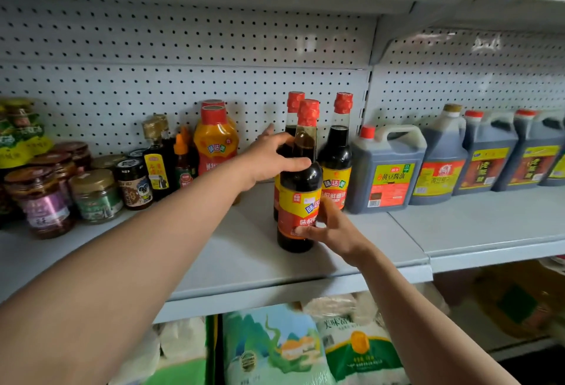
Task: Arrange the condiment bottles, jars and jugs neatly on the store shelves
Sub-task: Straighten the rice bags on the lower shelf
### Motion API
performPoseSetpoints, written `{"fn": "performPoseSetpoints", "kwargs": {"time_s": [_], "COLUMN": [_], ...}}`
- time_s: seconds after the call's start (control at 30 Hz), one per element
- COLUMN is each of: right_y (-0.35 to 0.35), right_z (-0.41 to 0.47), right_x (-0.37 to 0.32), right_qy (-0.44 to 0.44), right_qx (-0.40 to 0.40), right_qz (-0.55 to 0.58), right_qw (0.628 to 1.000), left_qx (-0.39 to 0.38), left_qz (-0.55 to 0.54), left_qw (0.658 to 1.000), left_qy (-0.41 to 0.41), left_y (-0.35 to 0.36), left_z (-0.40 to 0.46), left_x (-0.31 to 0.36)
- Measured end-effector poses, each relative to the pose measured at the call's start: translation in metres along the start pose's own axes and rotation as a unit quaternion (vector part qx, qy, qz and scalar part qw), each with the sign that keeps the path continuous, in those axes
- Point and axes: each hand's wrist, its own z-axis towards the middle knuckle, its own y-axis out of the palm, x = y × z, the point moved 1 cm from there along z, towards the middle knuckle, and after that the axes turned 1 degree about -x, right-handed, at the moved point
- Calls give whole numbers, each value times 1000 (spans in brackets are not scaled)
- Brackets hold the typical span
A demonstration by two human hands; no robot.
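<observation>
Shelf (244, 262), left to right. Far left: cluster of jars (46, 201) with dark lids, one green-labelled jar (96, 196) at the front, yellow-green packs stacked behind them. Next: small dark bottles (159, 164) with gold caps, then an orange squeeze bottle (215, 143) with red cap, a second one just behind it.

Left hand (269, 158): arm reaches in from lower left, fingers wrapped around the shoulder of a dark soy sauce bottle standing behind the front one, thumb lying across the front bottle's neck. Grip reads as clamped on the rear bottle (290, 128), though the front bottle hides most of the contact.

Front bottle (301, 198): upright on the shelf, forward of the row, red cap, yellow and red label. Right hand (331, 230) comes in from lower right, fingertips and thumb pinching the lower label area. Grip clamped on the front bottle.

Third matching bottle (336, 158) stands just right of it, further back, touching or nearly touching the jug beside it; cannot tell which.

Right of that: row of dark jugs along the back wall, first jug (386, 170) with red cap and handle, then a taller jug (438, 161) with gold cap, then more red-capped jugs (489, 158) running off the frame.

Lower shelf below: rice bags (275, 348) with green print.
</observation>
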Motion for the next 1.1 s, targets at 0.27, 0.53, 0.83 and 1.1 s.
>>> {"fn": "performPoseSetpoints", "kwargs": {"time_s": [0.27, 0.53, 0.83, 1.1], "right_y": [6, 3, 5, 17], "right_z": [9, 12, 19, 41], "right_x": [8, 9, 9, 10], "right_qy": [-6, -3, 3, 11], "right_qx": [7, 4, 4, 11], "right_qz": [1, -21, -40, -75], "right_qw": [1000, 1000, 999, 997], "left_qx": [-86, -87, -96, -95], "left_qz": [-38, -51, -63, -64], "left_qw": [995, 995, 993, 993], "left_qy": [-21, -17, -20, -30], "left_y": [-10, -10, -14, -27], "left_z": [9, 10, 13, 24], "left_x": [-5, -11, -17, -30]}}
